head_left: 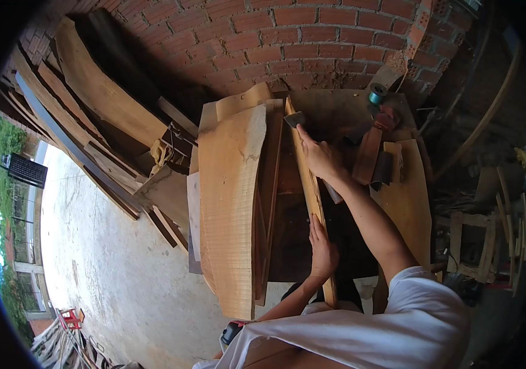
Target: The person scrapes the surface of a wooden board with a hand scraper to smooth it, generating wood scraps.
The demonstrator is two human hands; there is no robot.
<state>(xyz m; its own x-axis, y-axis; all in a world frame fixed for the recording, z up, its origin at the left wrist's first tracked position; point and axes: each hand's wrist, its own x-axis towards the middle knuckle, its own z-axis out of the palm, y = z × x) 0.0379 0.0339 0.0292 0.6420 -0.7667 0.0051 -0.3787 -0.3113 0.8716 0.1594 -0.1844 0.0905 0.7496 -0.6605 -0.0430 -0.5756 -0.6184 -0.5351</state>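
A long narrow wooden strip (310, 184) runs lengthwise in front of me, its near end close to my body. My left hand (324, 253) is closed around the near part of the strip, fingers along its side. Farther up, my right hand (322, 158) reaches out and presses a small dark sanding block (295, 119) against the strip near its far end. The underside of the block is hidden. Left of the strip lies a wide wooden board (229, 203) with a wavy edge, on top of other boards.
Wood offcuts (368, 154) and a teal roll (377, 93) lie on the right of the workbench (324, 101). Another wide board (405, 203) is at the right. Planks (106, 80) lean on the brick wall (312, 37). Concrete floor (109, 246) spreads left.
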